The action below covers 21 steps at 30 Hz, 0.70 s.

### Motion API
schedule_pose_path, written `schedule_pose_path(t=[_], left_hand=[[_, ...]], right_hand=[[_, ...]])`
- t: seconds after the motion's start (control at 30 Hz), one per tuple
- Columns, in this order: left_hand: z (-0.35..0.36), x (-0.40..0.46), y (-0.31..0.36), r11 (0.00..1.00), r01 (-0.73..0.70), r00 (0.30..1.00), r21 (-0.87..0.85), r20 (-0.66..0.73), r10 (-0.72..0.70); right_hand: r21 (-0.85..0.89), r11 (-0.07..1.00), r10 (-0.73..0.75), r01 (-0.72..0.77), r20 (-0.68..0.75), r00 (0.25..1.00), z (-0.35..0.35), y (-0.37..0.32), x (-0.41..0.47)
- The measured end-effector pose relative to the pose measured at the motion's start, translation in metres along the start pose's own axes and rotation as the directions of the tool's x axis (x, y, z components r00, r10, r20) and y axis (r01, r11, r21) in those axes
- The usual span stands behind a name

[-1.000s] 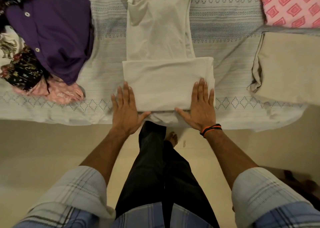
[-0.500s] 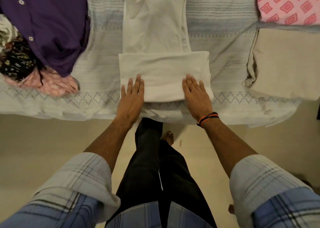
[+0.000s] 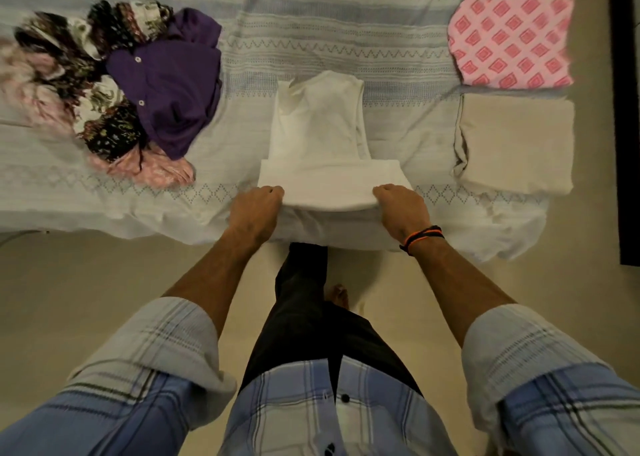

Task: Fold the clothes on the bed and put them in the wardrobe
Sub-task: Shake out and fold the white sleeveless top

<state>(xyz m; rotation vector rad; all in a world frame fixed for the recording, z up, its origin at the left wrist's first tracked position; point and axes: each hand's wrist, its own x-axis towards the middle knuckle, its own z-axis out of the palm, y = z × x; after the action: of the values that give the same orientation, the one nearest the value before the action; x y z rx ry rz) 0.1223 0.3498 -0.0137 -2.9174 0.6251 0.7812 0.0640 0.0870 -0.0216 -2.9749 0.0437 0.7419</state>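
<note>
Mid-fold: left hand [image 3: 258, 206] and right hand [image 3: 398, 203] each grip, seemingly clamped, the white top's [image 3: 322, 133] near fold on the bed [image 3: 346, 43]; next, roll it away toward the collar

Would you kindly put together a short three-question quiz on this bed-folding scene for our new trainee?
1. True or false: both hands grip the near edge of the white vest.
2. Which folded item lies nearest the right hand?
A. the purple shirt
B. the beige cloth
C. the pink patterned cloth
3. Fill in the gap: the unfolded pile with the purple shirt lies on the person's ____ side of the bed.

Key
1. True: the left hand and the right hand each curl round a near corner of the vest's folded lower part.
2. B: the beige cloth lies just right of the vest; the pink patterned cloth lies beyond it.
3. left
</note>
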Motion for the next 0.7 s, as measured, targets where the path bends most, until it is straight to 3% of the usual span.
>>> schedule_pose_path(t=[0.17,0.37,0.7], left_hand=[[0.006,-0.038,0.01,0.999,0.03,0.999,-0.021,0.038,-0.029],[-0.007,-0.043,0.014,0.996,0.061,0.998,-0.059,0.0,-0.061],[-0.052,0.02,-0.008,0.909,0.138,0.961,-0.394,-0.167,-0.219]], right_hand=[[-0.004,1.0,0.005,-0.004,0.053,0.999,0.003,-0.001,-0.038],[-0.015,1.0,0.019,-0.019,0.007,1.0,-0.008,0.002,-0.045],[0.067,0.994,0.086,-0.081,-0.082,0.993,-0.063,0.019,0.019]])
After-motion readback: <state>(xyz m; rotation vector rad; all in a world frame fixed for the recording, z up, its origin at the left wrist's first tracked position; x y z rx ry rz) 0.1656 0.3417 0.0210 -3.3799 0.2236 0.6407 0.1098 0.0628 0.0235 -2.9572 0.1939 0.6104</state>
